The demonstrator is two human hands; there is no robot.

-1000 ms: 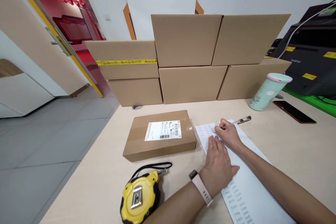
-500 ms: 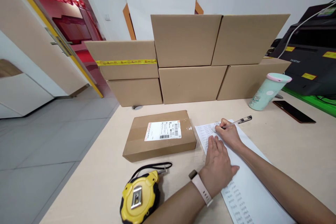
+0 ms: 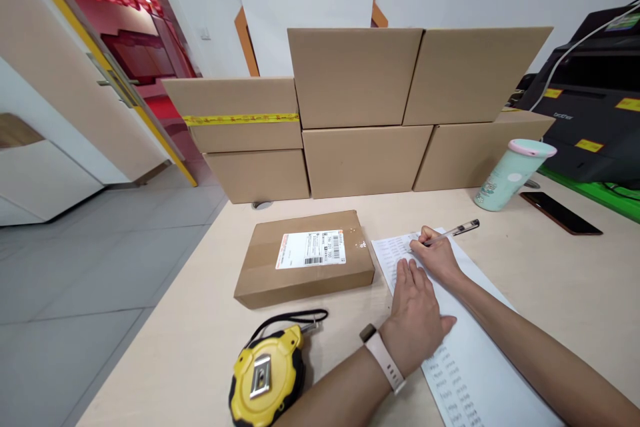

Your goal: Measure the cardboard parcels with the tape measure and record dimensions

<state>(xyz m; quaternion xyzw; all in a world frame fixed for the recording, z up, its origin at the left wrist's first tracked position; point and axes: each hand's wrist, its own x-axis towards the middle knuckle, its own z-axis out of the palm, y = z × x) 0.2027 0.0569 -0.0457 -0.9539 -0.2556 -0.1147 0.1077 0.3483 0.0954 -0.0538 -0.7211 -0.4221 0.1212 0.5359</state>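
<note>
Stacked cartons [image 3: 367,163] wall off the back of the desk [image 3: 560,293]. A bare strip runs between them and the flat parcel [image 3: 257,263]. Right of the paper [image 3: 480,280], open surface reaches the phone [image 3: 560,212] and cup [image 3: 513,177]. The tape measure [image 3: 270,373] and left forearm [image 3: 340,387] obstruct the near side.

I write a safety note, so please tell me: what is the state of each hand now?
Left hand: open, palm down on the paper, holding nothing.
Right hand: closed around a pen.
</note>
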